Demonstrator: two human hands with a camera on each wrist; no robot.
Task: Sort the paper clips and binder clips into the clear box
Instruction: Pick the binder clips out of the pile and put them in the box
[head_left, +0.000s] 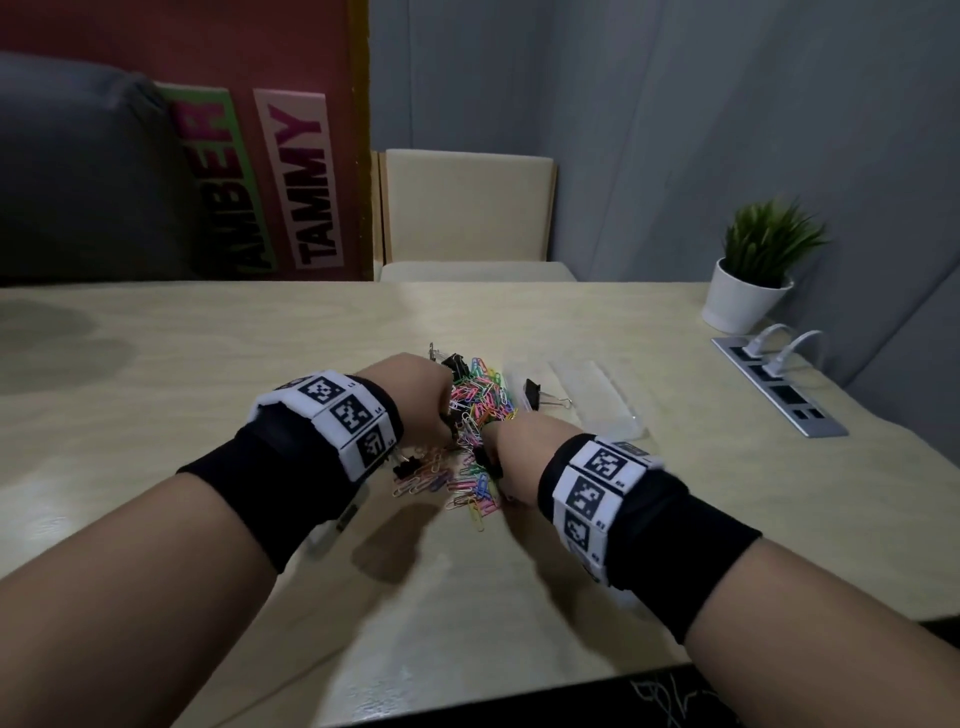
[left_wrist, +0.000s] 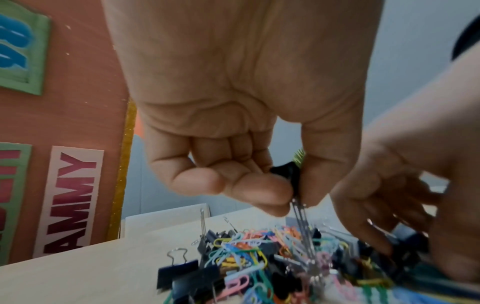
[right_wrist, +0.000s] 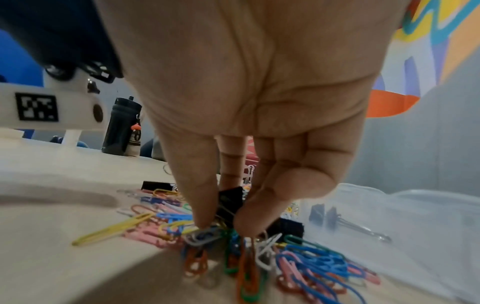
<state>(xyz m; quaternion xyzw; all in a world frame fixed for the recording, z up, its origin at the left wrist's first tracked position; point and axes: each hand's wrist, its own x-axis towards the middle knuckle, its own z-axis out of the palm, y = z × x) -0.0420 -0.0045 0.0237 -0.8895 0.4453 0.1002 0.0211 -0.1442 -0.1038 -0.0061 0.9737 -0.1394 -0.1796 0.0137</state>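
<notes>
Black binder clip (left_wrist: 287, 171) sits pinched in the left hand (head_left: 410, 395), thumb on one side and curled fingers (left_wrist: 257, 191) on the other, its wire handles hanging down toward the pile (head_left: 475, 410) of coloured paper clips and more binder clips just beneath that grip. Close to the right of it, the right hand (head_left: 524, 452) reaches down into the same pile; its thumb and fingertips (right_wrist: 205, 214) close on a second black clip (right_wrist: 230, 202) that stands among the paper clips, still touching the heap. Loose paper clips (right_wrist: 319, 261) in blue, pink, orange, green and yellow fan out on the pale wooden counter (head_left: 208, 364) below and around this right grip. The clear box (head_left: 597, 400) lies on the counter beyond and to the right of the right hand, near it but apart, and one binder clip (head_left: 540, 392) lies at its near edge; from the right wrist view that clip seems to rest inside the box, though the clear wall makes this hard to tell. Both wrists wear black bands (head_left: 291, 462) with white coded markers. Farther right of the hands stand a small potted plant (head_left: 753, 270) and a grey socket strip (head_left: 779, 384), well apart from the pile.
</notes>
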